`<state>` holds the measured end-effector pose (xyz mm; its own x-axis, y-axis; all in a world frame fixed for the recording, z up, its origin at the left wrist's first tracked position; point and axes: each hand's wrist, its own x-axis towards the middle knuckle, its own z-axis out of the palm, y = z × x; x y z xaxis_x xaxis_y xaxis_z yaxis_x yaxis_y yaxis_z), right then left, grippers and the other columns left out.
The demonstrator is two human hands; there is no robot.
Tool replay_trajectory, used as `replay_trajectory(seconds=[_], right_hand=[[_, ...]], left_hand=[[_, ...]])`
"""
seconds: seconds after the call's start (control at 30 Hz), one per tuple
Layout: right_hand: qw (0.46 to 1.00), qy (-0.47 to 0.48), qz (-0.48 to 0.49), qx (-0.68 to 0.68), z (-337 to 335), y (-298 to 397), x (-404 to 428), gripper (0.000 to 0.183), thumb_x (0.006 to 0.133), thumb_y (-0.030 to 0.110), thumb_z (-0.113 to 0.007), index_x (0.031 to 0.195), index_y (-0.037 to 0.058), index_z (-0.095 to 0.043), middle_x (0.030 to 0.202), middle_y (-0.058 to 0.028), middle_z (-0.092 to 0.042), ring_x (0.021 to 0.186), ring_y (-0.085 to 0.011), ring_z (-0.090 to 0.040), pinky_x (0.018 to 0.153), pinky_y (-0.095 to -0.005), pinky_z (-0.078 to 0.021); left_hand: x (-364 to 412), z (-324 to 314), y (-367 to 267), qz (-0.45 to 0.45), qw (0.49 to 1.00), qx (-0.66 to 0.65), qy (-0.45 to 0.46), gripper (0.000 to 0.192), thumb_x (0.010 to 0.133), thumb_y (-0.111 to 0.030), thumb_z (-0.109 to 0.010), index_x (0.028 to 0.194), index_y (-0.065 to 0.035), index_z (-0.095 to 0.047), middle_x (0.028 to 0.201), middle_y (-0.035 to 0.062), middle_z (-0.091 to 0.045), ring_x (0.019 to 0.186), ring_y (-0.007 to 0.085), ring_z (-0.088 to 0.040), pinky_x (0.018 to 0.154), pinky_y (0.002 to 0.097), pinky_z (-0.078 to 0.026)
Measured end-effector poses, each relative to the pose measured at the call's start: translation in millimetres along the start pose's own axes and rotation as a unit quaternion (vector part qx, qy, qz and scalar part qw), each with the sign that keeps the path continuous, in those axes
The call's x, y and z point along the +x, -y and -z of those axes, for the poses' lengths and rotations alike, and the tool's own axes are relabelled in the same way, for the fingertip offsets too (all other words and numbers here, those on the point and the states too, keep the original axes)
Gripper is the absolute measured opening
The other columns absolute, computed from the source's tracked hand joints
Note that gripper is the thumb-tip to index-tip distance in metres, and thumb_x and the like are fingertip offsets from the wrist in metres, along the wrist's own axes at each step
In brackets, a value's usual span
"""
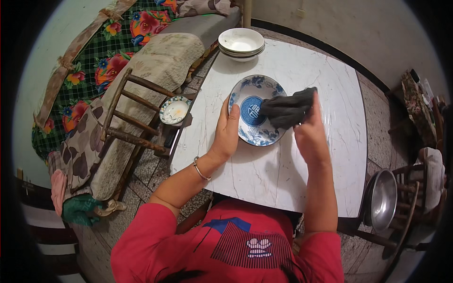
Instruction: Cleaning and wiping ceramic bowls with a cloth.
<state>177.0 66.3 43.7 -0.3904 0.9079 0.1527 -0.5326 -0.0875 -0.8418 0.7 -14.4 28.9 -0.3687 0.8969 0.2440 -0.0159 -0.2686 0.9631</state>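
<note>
A blue-and-white patterned bowl (255,136) faces up above the marble-look table (339,148), tilted a little. My left hand (227,127) grips its left rim, thumb on the inner side and fingers hidden behind. In my right hand (311,131) is a bunched dark grey cloth (288,108). The cloth lies across the bowl's right side, covering part of the blue centre medallion; whether it presses on the surface I cannot tell. Beyond the bowl, a stack of white bowls (242,44) stands at the table's far left corner.
A small patterned bowl (174,110) sits off the table's left edge, by a wooden chair (132,109). Past it stretches a couch with a patterned cover (166,56). At right, a steel basin (384,200) leans by another wooden chair (410,187). A wall (318,24) rises behind the table.
</note>
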Motion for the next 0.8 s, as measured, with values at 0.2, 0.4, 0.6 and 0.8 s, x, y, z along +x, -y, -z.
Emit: replay_trajectory(seconds=[0.2, 0.4, 0.6, 0.8], right_hand=[[0.759, -0.017, 0.15, -0.633, -8, -11, -9, 0.065, 0.07, -0.005, -0.058, 0.132, 0.0024, -0.042, 0.114, -0.0211, -0.045, 0.094, -0.0341, -0.053, 0.087, -0.0343, -0.0456], [0.86, -0.018, 0.174, -0.479, -12, -20, -5, 0.052, 0.07, -0.006, -0.056, 0.121, 0.0005, -0.049, 0.109, -0.0162, -0.051, 0.094, -0.0317, -0.055, 0.086, -0.0344, -0.0451], [0.921, 0.16, 0.071, -0.349, -28, -18, -20, 0.042, 0.07, 0.0, -0.054, 0.112, 0.0007, -0.054, 0.101, -0.0148, -0.056, 0.098, -0.0281, -0.055, 0.088, -0.031, -0.0427], [0.769, 0.28, 0.125, -0.56, -21, -5, -17, 0.024, 0.066, -0.002, -0.054, 0.089, 0.0017, -0.061, 0.091, -0.0121, -0.055, 0.089, -0.0288, -0.054, 0.079, -0.0354, -0.0463]], left_hand=[[-7, -4, 0, -0.017, 0.998, 0.061, 0.017, 0.053, 0.101, -0.031, -0.033, 0.14, 0.0044, -0.026, 0.139, 0.0174, -0.037, 0.128, 0.0224, -0.036, 0.107, 0.0312, -0.027], [-15, -13, -4, -0.02, 0.993, 0.04, 0.105, 0.056, 0.101, -0.034, -0.035, 0.141, 0.0028, -0.025, 0.138, 0.0169, -0.038, 0.128, 0.0218, -0.036, 0.108, 0.032, -0.027], [-14, -12, 3, -0.012, 0.994, -0.006, 0.11, 0.052, 0.102, -0.035, -0.027, 0.139, 0.0023, -0.029, 0.132, 0.016, -0.043, 0.123, 0.0205, -0.042, 0.104, 0.0317, -0.032], [-11, -7, -3, -0.043, 0.995, -0.03, 0.089, 0.05, 0.102, -0.031, -0.029, 0.137, 0.0042, -0.031, 0.131, 0.0158, -0.046, 0.121, 0.0209, -0.044, 0.103, 0.0311, -0.033]])
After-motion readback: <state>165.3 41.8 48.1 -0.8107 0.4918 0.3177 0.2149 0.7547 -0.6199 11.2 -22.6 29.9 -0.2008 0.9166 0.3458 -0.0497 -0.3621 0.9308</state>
